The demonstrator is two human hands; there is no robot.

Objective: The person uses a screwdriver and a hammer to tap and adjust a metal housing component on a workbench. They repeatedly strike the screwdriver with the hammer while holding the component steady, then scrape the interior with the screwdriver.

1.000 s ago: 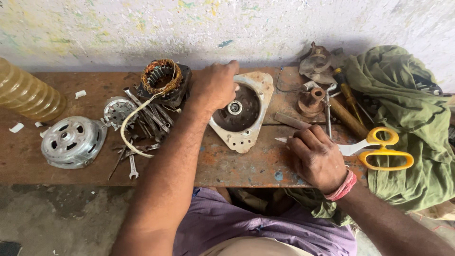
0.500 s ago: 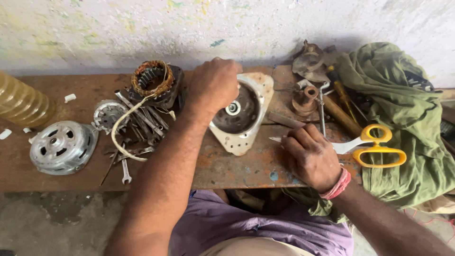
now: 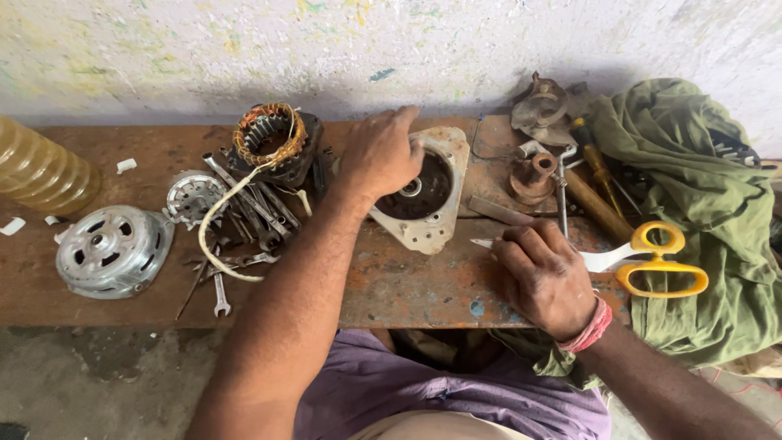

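Near the far edge of the wooden bench (image 3: 407, 293), about mid-length, the motor end plate (image 3: 423, 195) is lying flat, a whitish rounded-triangle casting w/ a dark round recess and a bearing hole at centre. Its long axis runs from the far edge toward the near edge, tilted a bit to the left at the near corner.

The left hand (image 3: 381, 155) is laid over the plate's left rim, palm down, fingers curled loosely over the edge toward the far side; a firm grip vs. a mere rest cannot be told, since the fingertips are partly hidden. This hand is clearly the nearer one to the plate.

The right hand (image 3: 544, 275) is resting near the bench's near edge, right of the plate and apart from it, fingers bent and closed down narrow on a thin flat metal strip (image 3: 482, 243) whose tip sticks out leftward. The yellow-handled scissors (image 3: 656, 259) lie just beside its knuckles, blades pointing at the hand.

Left of the plate, a copper-wound stator (image 3: 273, 138) sits by the far edge, w/ loose spanners and bolts (image 3: 244, 220) below it and a round vented cover (image 3: 112, 251) toward the left end. A green cloth (image 3: 700, 179) is heaped at the right end.
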